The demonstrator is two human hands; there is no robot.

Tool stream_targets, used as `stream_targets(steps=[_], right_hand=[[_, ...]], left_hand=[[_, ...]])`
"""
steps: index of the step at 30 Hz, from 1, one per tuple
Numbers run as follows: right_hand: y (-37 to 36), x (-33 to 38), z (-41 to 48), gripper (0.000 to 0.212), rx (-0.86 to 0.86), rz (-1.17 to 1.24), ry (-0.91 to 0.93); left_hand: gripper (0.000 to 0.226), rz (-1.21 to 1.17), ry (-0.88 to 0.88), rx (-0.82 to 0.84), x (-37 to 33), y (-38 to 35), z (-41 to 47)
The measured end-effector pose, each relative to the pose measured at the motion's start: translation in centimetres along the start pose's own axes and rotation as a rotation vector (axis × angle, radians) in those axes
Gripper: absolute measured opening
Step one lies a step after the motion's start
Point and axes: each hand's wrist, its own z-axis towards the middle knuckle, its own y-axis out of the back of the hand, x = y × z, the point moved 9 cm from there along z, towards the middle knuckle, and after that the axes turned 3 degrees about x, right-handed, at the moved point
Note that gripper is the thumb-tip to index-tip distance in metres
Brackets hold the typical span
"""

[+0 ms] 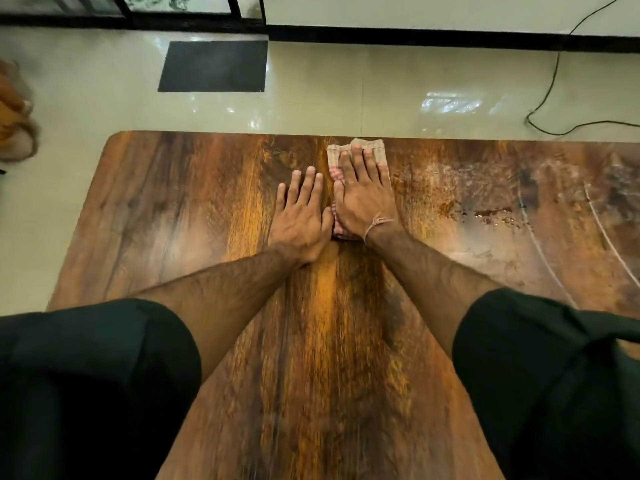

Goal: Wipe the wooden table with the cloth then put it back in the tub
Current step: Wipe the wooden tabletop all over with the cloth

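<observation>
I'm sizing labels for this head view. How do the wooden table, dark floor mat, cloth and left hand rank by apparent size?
1. wooden table
2. dark floor mat, though it lies farther away
3. cloth and left hand: unsure, as the right hand covers most of the cloth

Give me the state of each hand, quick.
Left hand: open, flat on the table, holding nothing.
Right hand: open, fingers spread, pressing the cloth flat on the table, not gripping it.

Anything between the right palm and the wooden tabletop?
Head view: the folded beige cloth lies flat under the right hand on the wooden table.
</observation>
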Motion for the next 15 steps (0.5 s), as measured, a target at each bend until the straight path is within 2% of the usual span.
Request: stream_targets(steps=[5,11,15], right_hand=[[-0.1,-0.2,-2.1,0.063,0.033,-0.010,0.121],[0.8,-1.3,3.2,0.062,-0.004,0.004,-0.051],[0.4,-0.2,0.7,0.061,0.037,-0.005,0.081]], left_hand=[[0.075,-0.016,-0.022,-0.002,-0.1,0.7,1.1],[0.074,0.004,-0.018,-0.030,0.0,0.7,0.9],[0.073,0.012,-0.015,-0.026,-0.1,0.6,0.9]])
